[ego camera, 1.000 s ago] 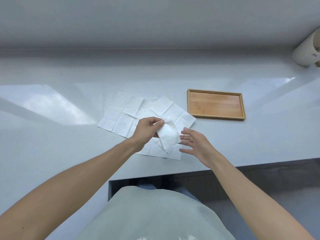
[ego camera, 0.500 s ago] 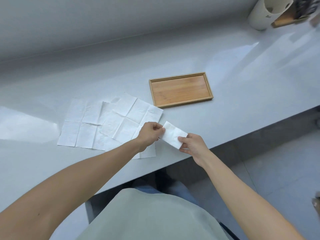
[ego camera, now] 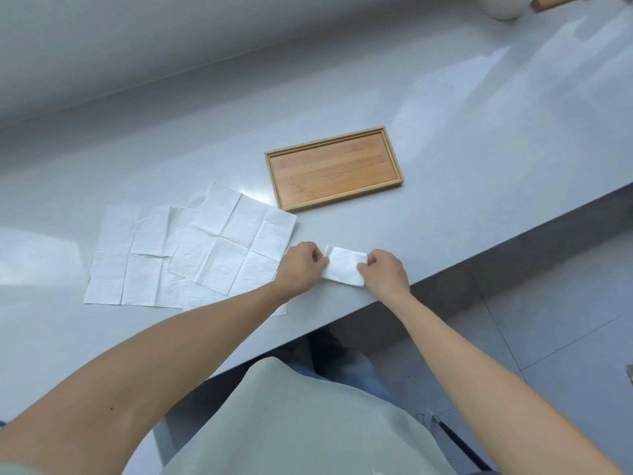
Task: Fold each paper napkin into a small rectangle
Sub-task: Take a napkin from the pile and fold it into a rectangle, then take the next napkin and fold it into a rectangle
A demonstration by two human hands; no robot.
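Mid-frame, the left hand [ego camera: 301, 269] and right hand [ego camera: 385, 274] pinch the folded napkin [ego camera: 343, 267], seemingly resting on the gray counter [ego camera: 445, 149].

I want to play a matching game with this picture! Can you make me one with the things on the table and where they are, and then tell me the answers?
Things:
1. folded napkin
2. wooden tray
3. unfolded napkins
4. white cup

Places or states:
A. far top corner of the counter
B. spread flat, overlapping, left of the hands
C. empty, behind the hands
D. pinched between the left hand and right hand

Pairs: 1-D, 2-C, 3-B, 4-A
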